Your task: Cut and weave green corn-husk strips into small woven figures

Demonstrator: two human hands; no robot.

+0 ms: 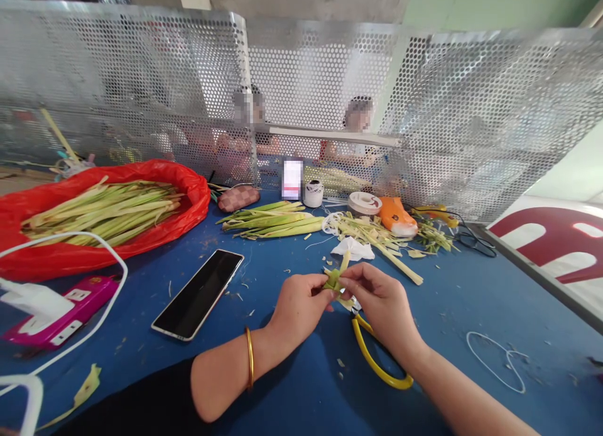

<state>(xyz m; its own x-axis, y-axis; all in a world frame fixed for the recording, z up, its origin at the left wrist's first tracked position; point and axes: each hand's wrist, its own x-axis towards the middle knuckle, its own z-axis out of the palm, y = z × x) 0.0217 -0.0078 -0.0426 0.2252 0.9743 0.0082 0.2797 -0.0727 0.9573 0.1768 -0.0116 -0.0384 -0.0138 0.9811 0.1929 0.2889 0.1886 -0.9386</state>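
Observation:
Between both hands is a small folded piece of green leaf (333, 280), with a pale strip sticking up from it. My left hand (301, 301) pinches its left side between thumb and finger. From the right, my right hand (379, 298) grips the same leaf with thumb and fingertips. Scissors with yellow handles (365, 354) lie on the blue table just under my right hand, their blades partly hidden. A crumpled white tissue (353, 249) is just beyond the fingers. Past it lies a heap of pale leaf strips (372, 235).
A phone (198, 294) lies left of my hands. Farther left are a red bag (188, 178) of long leaves and a magenta power strip (61, 313). Leaf bundle (273, 221), thread spool (313, 194) and tape roll (365, 203) stand before a perforated metal screen (320, 65); people sit behind it.

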